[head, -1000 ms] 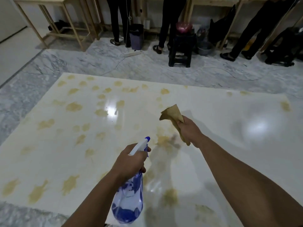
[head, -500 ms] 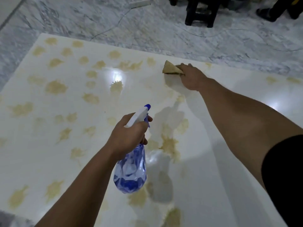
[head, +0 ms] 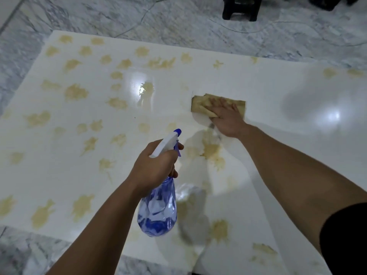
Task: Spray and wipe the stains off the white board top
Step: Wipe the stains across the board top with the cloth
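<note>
The white board top (head: 258, 80) lay flat on the floor, filling most of the view, glossy and spotted with yellow-brown stains (head: 76, 92) — thick across its left half and far edge, with a smeared wet patch (head: 211, 153) near the middle. Half a second earlier the right hand (head: 226, 120) had been pressing the brown cloth (head: 200, 105) close to the far edge; now hand and cloth sat nearer the board's centre, palm flat, fingers spread over the cloth, which lay touching the surface just above that wet patch. I judged this a wiping stroke drawn toward the body, and the strip behind it looked clean — though most stains remained, so the task seemed early.

The left hand (head: 156, 169) was clenched round the neck of the blue spray bottle (head: 157, 207), held above the board with its nozzle pointing away, much as it had been.

Two ceiling lights glared off the surface. Around the board ran grey-veined marble floor (head: 119, 14), with a black stool (head: 241, 7) and a thin cable (head: 278, 24) beyond the far edge.
</note>
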